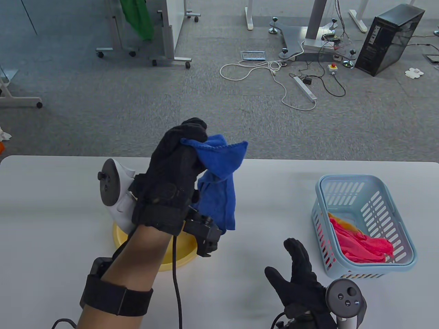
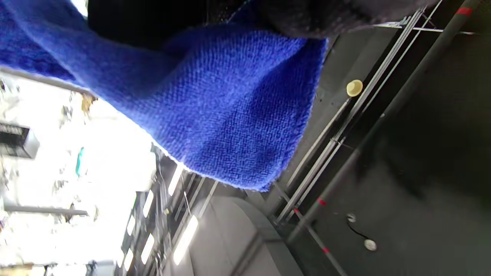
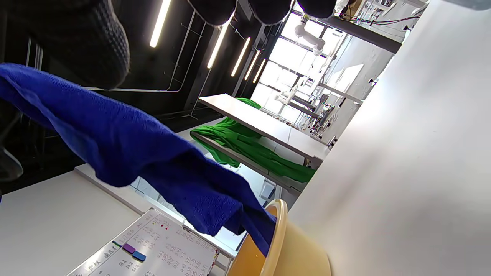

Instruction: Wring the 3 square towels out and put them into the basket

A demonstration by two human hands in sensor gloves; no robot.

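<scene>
The white desk (image 1: 51, 205) carried a light blue basket (image 1: 401, 233) holding a pink towel (image 1: 360, 245). Left of the basket sat a yellow basin (image 1: 178, 255). Above the basin, the left hand (image 1: 175, 171) clutched a hanging blue towel (image 1: 219, 185). Beside the basket, the right hand (image 1: 301, 274) was spread, holding nothing.

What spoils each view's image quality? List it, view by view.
Table view: evenly lit and sharp, the blue towel crisp in the left hand. Left wrist view: windows at left blown out white, right side dark, towel close and slightly soft. Right wrist view: tilted, ceiling strip lights glaring, yellow basin near the lens.
</scene>
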